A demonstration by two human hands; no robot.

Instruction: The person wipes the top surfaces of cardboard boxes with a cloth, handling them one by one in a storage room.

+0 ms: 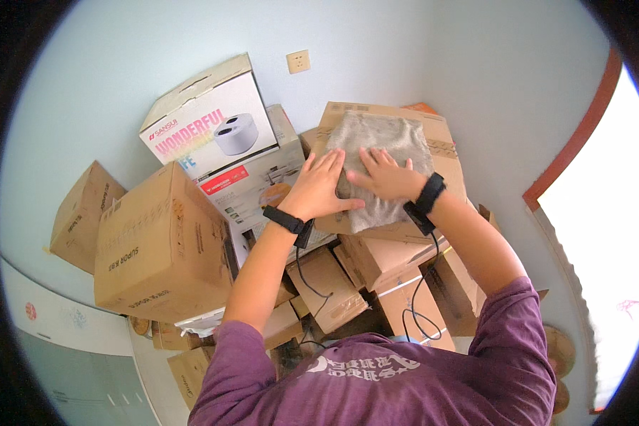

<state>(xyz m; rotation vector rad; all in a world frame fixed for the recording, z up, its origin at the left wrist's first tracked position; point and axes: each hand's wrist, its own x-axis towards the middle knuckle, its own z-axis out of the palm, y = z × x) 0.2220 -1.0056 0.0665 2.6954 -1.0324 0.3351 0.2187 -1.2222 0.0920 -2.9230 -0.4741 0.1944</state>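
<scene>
A grey-beige fleecy cloth (386,128) lies spread on top of a cardboard box (450,170). My left hand (322,183) is at the cloth's left edge, palm down, with the thumb pointing across the cloth. On the cloth's middle is my right hand (388,178), palm down with its fingers apart. Neither hand has anything gripped in it. Black straps with cables circle both wrists; the left strap (285,218) and the right strap (431,193) each carry a small dark module. The cloth's part under my palms is hidden.
To the left stand a white Sansui box (191,122), a printed appliance box (266,186) beneath it and a large Supor carton (144,245). Several more cartons (325,287) are stacked below. A wall socket (298,62) is behind; a bright red-framed opening (586,223) lies right.
</scene>
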